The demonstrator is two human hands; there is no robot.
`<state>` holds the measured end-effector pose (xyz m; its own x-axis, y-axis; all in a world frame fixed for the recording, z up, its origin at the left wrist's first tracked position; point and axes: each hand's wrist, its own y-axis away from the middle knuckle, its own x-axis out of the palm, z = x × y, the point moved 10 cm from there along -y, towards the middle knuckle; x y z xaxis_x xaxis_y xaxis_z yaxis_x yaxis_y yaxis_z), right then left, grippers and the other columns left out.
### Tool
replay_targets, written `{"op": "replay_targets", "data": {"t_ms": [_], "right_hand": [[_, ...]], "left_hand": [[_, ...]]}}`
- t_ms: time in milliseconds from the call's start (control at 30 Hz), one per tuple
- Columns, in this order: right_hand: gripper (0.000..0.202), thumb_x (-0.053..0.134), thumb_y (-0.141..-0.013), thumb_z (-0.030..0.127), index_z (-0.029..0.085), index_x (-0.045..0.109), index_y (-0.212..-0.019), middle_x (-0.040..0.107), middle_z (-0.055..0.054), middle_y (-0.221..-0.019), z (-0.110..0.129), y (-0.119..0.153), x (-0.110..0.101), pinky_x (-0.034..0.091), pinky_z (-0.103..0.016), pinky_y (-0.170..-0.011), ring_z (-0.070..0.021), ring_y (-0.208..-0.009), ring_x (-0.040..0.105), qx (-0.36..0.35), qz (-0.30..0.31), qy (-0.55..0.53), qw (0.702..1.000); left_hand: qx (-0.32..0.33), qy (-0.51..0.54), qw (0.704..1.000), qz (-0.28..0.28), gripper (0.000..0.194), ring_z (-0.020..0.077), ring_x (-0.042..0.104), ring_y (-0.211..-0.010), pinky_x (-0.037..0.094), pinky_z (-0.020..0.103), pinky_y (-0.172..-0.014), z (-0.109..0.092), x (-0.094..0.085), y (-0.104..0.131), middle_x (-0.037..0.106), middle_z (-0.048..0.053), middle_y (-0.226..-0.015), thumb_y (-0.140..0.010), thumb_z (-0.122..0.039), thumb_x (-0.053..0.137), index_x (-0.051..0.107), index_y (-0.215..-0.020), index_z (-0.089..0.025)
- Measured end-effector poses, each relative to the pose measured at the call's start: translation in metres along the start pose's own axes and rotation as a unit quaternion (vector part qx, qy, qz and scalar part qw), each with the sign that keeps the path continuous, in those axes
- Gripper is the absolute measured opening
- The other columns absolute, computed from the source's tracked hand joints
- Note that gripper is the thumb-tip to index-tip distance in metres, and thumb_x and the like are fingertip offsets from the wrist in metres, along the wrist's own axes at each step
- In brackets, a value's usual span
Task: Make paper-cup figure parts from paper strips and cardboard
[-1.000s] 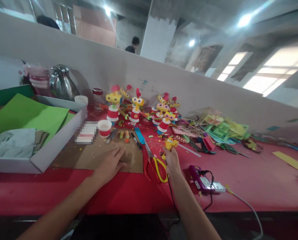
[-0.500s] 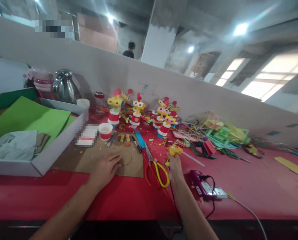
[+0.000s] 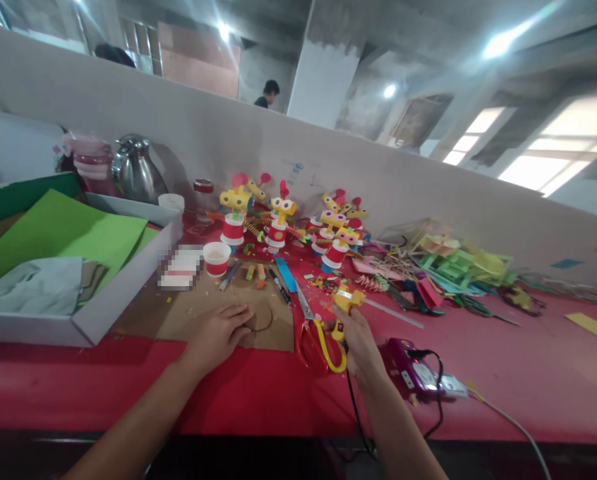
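Observation:
My left hand (image 3: 223, 337) lies on a sheet of brown cardboard (image 3: 163, 327), fingers stretched out and holding nothing. By its fingertips is a thin curved line (image 3: 271, 320); I cannot tell whether it is drawn or a separate ring. A yellow glue gun (image 3: 347, 300) is in my right hand (image 3: 355, 333), the fingers wrapped round its handle and a black cord hanging below. Just left of that hand are scissors (image 3: 323, 333) with red and yellow handles, lying partly open. A black marker (image 3: 280, 285) and a blue strip (image 3: 284, 273) lie above the cardboard's right part.
Several paper-cup figures (image 3: 278, 233) with yellow heads stand along the back. A paper cup (image 3: 217, 259) is on the cardboard. At left is a white box (image 3: 128, 280) with green paper; a purple power strip (image 3: 413, 370) sits at right. Craft scraps (image 3: 458, 260) lie heaped behind.
My right hand has raised and tilted the glue gun, so more of its yellow body shows. My left hand stays on the cardboard. The whole view has shifted slightly.

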<state>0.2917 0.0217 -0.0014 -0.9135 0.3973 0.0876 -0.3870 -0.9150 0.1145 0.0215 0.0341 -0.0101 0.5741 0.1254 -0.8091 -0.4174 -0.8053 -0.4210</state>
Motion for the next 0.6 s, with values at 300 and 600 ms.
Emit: {"op": "replay_targets", "data": {"t_ms": [300, 600], "right_hand": [[0.048, 0.062, -0.070, 0.064, 0.017, 0.061, -0.081, 0.050, 0.006, -0.041, 0.002, 0.033, 0.062, 0.029, -0.022, -0.044, -0.0091, -0.040, 0.042, -0.002, 0.183, 0.165, 0.969], [0.042, 0.060, -0.076, 0.062, 0.020, 0.060, -0.081, 0.059, 0.004, -0.055, 0.003, 0.028, 0.086, 0.035, -0.024, -0.043, -0.0097, -0.038, 0.048, -0.055, 0.220, 0.222, 0.948]], "left_hand": [[-0.135, -0.107, 0.985, -0.029, 0.030, 0.0278, 0.057, -0.099, 0.050, 0.044, -0.087, -0.003, -0.032, 0.033, 0.064, 0.012, -0.106, -0.090, -0.025, 0.050, 0.065, -0.115, -0.019], [0.013, -0.080, 0.996, 0.031, 0.030, 0.0217, 0.061, -0.090, 0.052, 0.035, -0.079, -0.040, -0.013, 0.039, 0.069, 0.008, -0.093, -0.096, -0.026, 0.041, 0.068, -0.105, -0.018]]}}
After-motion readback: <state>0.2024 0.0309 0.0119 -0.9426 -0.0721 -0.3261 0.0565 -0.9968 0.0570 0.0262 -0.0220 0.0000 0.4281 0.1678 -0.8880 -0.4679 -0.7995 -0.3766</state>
